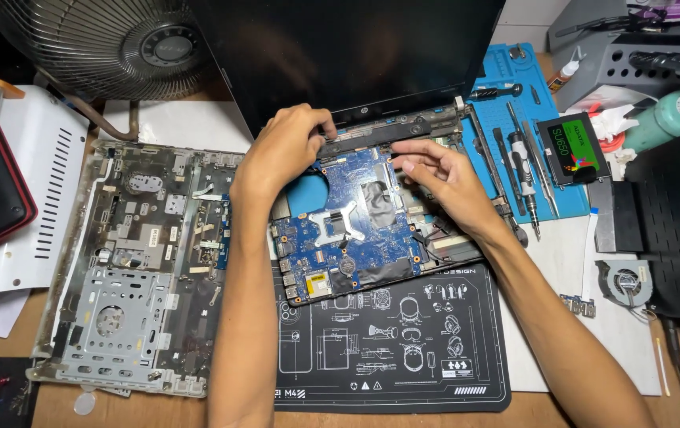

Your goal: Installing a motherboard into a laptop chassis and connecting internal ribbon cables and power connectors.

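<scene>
At frame centre, your left hand (288, 150) is pinching the stiff black hinge bar (371, 136) while your right hand (443, 178), fingers loosely curled, is steadying the fragile-looking blue motherboard (348, 230) by its edge.

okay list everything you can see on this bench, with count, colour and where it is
motherboard: one, blue, centre, in laptop base
lid: one, black, top centre
hinge bar: one, grey, behind motherboard
top cover: one, grey, left, upside down
fan: one, dark, top left
black mat: one, under laptop
blue mat: one, right, holding tools
screwdrivers: several, on blue mat
drive: one, black and green, right
cooling fan: one, grey, far right
left hand: on hinge bar
right hand: fingertips at hinge bar
</scene>
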